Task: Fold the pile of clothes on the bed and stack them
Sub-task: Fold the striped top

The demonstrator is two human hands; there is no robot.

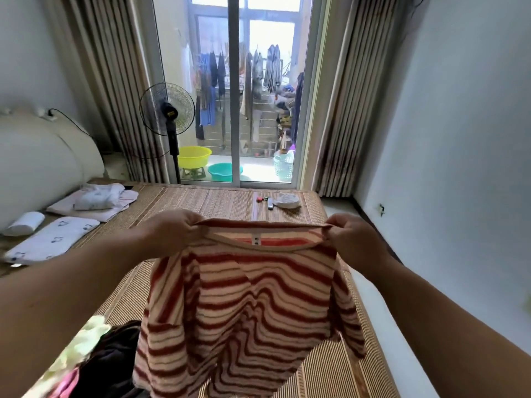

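A red and cream striped top (253, 305) hangs in the air above the bed's woven mat (201, 202). My left hand (172, 229) pinches its left shoulder and my right hand (355, 235) pinches its right shoulder, so the neckline is stretched between them. The body and sleeves droop towards me. At the lower left lies the pile of unfolded clothes (94, 360), with dark, pale green and pink pieces. A folded pale stack (96, 201) rests at the far left of the bed.
A long patterned pillow (48, 239) and a small white roll (24, 224) lie by the white headboard (34, 159). Keys and a white cloth (286, 200) sit at the mat's far edge. A standing fan (168, 116) is before the glass door; a wall runs on the right.
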